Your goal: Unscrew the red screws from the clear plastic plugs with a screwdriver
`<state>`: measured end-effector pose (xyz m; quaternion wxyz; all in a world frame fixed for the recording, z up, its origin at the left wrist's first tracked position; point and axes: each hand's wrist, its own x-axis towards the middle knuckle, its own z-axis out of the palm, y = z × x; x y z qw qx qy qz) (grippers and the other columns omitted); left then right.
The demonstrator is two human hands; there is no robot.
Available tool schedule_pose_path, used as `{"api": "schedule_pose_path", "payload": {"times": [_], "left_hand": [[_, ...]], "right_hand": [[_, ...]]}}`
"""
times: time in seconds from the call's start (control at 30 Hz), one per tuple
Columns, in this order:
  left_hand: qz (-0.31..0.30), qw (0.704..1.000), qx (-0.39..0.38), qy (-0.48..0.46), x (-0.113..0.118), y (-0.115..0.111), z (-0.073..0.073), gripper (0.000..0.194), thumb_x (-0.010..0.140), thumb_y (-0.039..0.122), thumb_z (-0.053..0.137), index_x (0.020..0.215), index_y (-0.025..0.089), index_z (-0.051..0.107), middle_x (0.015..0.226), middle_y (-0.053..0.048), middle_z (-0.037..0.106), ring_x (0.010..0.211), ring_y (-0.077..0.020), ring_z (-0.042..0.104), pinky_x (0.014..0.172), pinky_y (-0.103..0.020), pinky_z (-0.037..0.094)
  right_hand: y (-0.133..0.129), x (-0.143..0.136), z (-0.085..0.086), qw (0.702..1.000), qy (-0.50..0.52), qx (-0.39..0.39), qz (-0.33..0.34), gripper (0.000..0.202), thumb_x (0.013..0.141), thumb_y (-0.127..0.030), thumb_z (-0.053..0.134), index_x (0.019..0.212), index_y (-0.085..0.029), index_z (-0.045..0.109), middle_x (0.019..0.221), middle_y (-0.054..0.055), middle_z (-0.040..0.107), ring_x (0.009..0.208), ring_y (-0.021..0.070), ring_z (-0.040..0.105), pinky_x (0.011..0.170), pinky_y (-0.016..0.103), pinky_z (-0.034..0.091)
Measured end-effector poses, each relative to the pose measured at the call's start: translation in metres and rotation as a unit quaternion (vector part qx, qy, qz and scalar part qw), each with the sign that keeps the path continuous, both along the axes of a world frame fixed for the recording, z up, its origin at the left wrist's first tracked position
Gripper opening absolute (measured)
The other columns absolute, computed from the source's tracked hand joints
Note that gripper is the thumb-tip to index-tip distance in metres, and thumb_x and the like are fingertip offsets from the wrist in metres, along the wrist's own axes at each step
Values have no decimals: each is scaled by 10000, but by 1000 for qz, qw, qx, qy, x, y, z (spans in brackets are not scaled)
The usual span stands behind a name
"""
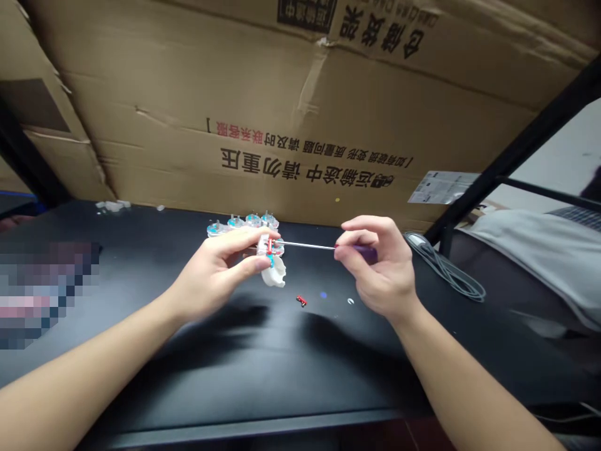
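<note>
My left hand pinches a small assembly of clear plastic with red and blue parts, held above the black table. A white curved piece hangs from its lower side. In my right hand is a screwdriver with a purple handle, gripped between thumb and fingers. Its thin metal shaft points left, and the tip meets the red part of the assembly or lies right beside it; I cannot tell which. Behind my left hand stand several clear round pieces with blue parts.
A small red part, a blue disc and a white C-shaped bit lie on the black table. White scraps sit at the back left. A cardboard wall closes the back; a coiled grey cable rests at right.
</note>
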<state>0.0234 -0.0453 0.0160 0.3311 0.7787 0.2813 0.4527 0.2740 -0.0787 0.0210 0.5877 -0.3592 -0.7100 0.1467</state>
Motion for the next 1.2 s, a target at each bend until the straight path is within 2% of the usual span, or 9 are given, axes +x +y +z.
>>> {"api": "schedule_pose_path", "payload": {"times": [0.07,0.2,0.3,0.43,0.53,0.87,0.97,1.1,1.2], "left_hand": [[-7,1000,-15,-22,1,0,0,346,875,389,674,1170,214,717,1156,-60,733,1037,-235,683,921,-310,550],[-8,999,-9,-30,1,-1,2,326,876,370,675,1161,221,724,1181,-56,726,1052,-234,676,933,-312,547],[-3,999,-13,-30,1,-1,3,332,875,375,669,1163,218,724,1167,-57,735,1043,-241,680,930,-329,551],[1,1000,-14,-28,2,-1,2,337,868,379,672,1155,211,728,1200,-66,727,1080,-255,669,950,-341,541],[12,999,-13,-29,2,-2,2,359,865,408,670,1157,207,729,1169,-72,739,1069,-264,672,941,-357,544],[21,999,-24,-34,3,-2,2,361,866,414,671,1164,219,730,1142,-62,748,1050,-254,676,939,-343,540],[21,999,-24,-34,3,-2,2,377,866,418,672,1173,206,723,1148,-72,744,1052,-255,676,935,-337,539],[19,999,-15,-24,3,-2,3,365,872,393,668,1173,192,718,1146,-73,741,1054,-246,671,938,-323,537],[19,1000,-13,-4,2,-1,4,357,876,392,662,1173,202,718,1139,-64,741,1046,-244,675,940,-324,541]], "right_hand": [[1,1,-2,1000,-8,3,12,278,860,-218,688,1099,-287,564,778,-28,619,690,139,615,581,266,460],[3,1,-4,1000,0,-13,15,154,957,-257,558,1108,-284,536,649,-60,550,553,114,557,549,267,458],[4,0,-3,998,-13,55,10,273,878,-197,665,1090,-283,518,760,-38,591,666,130,601,610,282,486],[4,1,-3,999,-20,41,7,203,936,-204,579,1115,-276,518,748,-36,581,629,118,596,573,267,483],[4,1,-4,997,-11,74,13,255,888,-185,646,1087,-272,512,843,-18,603,704,127,614,603,272,501],[2,2,-3,999,-44,29,10,240,917,-211,603,1101,-283,467,814,-22,607,696,136,622,588,277,500],[2,3,-2,997,-75,26,14,306,877,-226,658,1112,-282,469,851,-21,627,698,134,617,591,270,491],[4,6,3,982,-187,19,-4,106,948,-245,564,1042,-237,614,778,-4,650,667,129,603,629,276,485],[8,8,5,966,-254,46,-18,101,939,-233,578,923,-215,676,821,30,681,725,151,617,676,293,488]]}}
